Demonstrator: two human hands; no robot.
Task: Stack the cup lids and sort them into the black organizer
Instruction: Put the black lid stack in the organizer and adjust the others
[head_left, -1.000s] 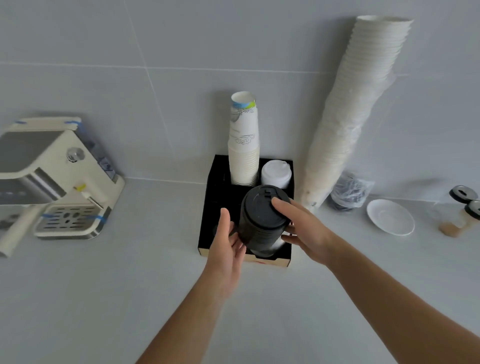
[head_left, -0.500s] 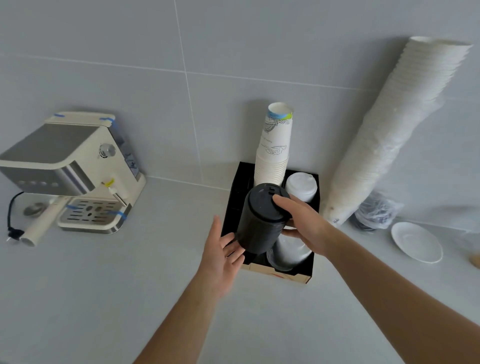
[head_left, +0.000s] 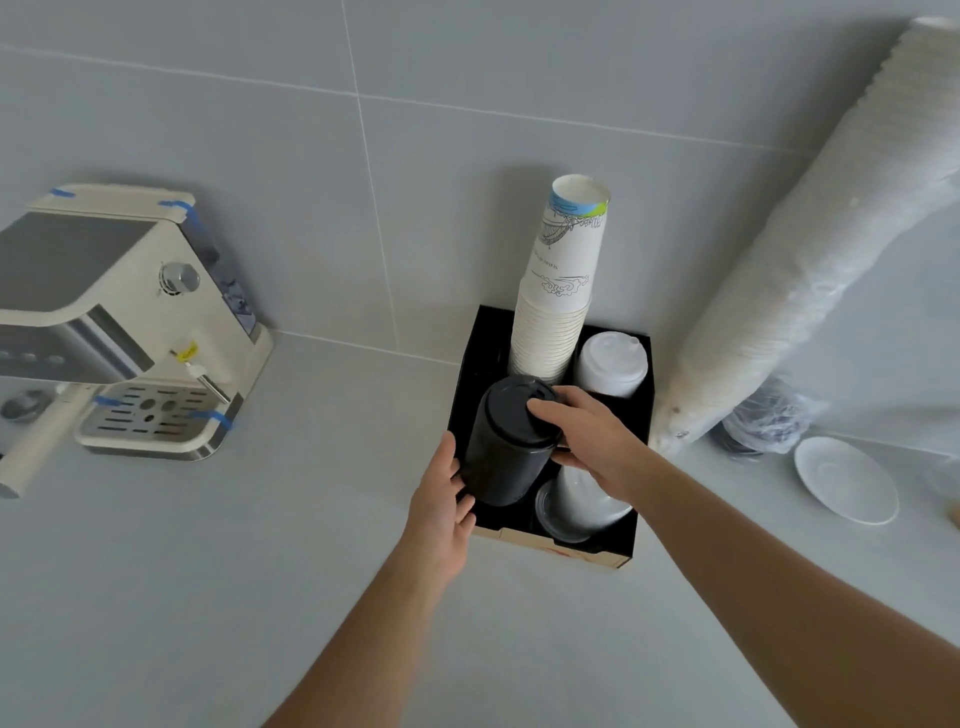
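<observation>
A tall stack of black cup lids (head_left: 506, 447) stands tilted in the front left compartment of the black organizer (head_left: 640, 410). My right hand (head_left: 589, 441) grips the stack's top and right side. My left hand (head_left: 441, 509) presses against its lower left side. A stack of white lids (head_left: 612, 364) fills the back right compartment. A stack of clear lids (head_left: 576, 506) leans in the front right one, partly hidden by my right hand. Printed paper cups (head_left: 563, 280) rise from the back left compartment.
A cream espresso machine (head_left: 119, 322) stands at the left on the grey counter. A long sleeve of white cups (head_left: 810, 244) leans on the tiled wall to the right. Below it lie a plastic bag (head_left: 769, 421) and a white saucer (head_left: 844, 480).
The black lid stack has sunk lower into the front left compartment between both hands. The camera has swung so the organizer sits further right in view.
</observation>
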